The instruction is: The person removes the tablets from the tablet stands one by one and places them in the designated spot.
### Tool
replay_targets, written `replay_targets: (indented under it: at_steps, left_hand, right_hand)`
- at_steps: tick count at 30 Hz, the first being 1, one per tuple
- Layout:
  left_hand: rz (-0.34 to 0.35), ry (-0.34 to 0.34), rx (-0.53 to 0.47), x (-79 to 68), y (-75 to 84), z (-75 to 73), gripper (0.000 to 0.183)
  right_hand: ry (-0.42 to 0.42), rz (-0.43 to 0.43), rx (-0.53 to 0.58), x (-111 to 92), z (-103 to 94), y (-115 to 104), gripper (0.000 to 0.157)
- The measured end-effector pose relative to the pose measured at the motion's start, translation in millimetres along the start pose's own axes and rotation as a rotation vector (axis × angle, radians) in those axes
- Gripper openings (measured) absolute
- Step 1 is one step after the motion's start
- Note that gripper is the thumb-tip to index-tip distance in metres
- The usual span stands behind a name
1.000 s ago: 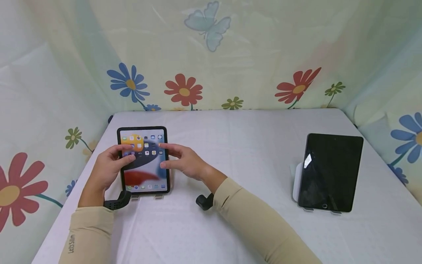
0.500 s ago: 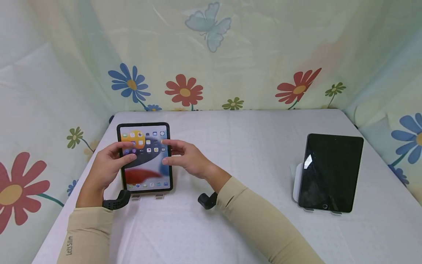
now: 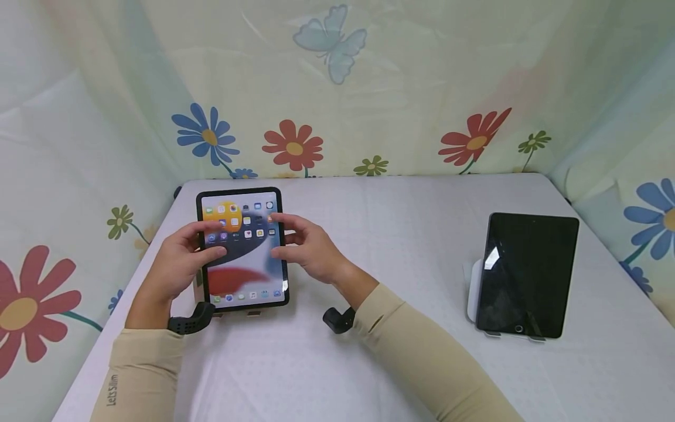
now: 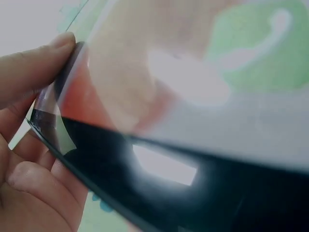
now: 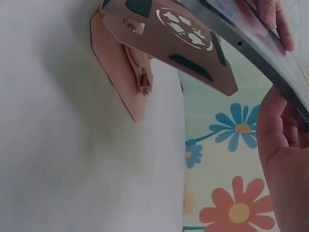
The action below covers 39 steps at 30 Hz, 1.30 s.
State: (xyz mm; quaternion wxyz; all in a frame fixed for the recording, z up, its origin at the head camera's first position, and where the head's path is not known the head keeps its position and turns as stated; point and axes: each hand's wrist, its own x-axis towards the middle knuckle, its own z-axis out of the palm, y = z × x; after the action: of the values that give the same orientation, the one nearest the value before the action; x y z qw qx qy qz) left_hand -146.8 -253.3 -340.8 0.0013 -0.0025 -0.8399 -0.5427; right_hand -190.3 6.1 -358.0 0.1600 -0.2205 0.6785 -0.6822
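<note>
A black-framed tablet [image 3: 245, 275] with a lit home screen stands at the left of the table, held between both hands. My left hand [image 3: 174, 258] grips its left edge; in the left wrist view the thumb [image 4: 48, 60] lies at the front edge with fingers behind. My right hand [image 3: 316, 252] grips the right edge, with thumb and forefinger over the front. In the right wrist view the tablet [image 5: 246, 46] is apart from a copper-coloured folding stand [image 5: 169, 43]. From the head view, the tablet hides most of that stand.
A second tablet [image 3: 527, 275], dark-screened, leans on a stand at the right, with a white object [image 3: 474, 293] behind its left edge. White cloth [image 3: 379, 246] covers the table. A flowered curtain [image 3: 411, 88] surrounds the back and sides.
The held tablet has moved upward and rightward in the head view, off its stand's feet, and tilts slightly. Both hands have moved with it, keeping their grip.
</note>
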Motion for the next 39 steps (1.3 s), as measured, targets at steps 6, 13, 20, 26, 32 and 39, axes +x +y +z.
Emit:
replay_targets:
  at_steps: [6,13,20,26,32,39]
  left_hand:
    - [0.016,-0.029,0.007,1.6,3.8,5.8,0.047]
    - [0.049,-0.054,0.059,8.9,8.7,14.2,0.044]
    - [0.041,-0.078,0.066,16.8,12.1,24.3,0.043]
    - [0.024,-0.081,0.055,23.6,16.1,33.8,0.043]
    - [0.025,-0.094,0.035,31.3,17.6,43.0,0.043]
    - [0.023,-0.084,0.007,36.8,20.4,53.1,0.044]
  right_hand:
    - [0.062,-0.004,-0.065,-4,-3.8,-1,0.054]
    - [0.102,0.000,-0.090,-10,-14.7,-2,0.052]
    - [0.127,-0.004,-0.129,-16,-26.2,-3,0.051]
    - [0.160,-0.001,-0.151,-19,-34.8,-4,0.052]
    - [0.193,0.010,-0.147,-23,-43.2,-4,0.051]
    - [0.219,0.020,-0.138,-26,-51.7,-2,0.052]
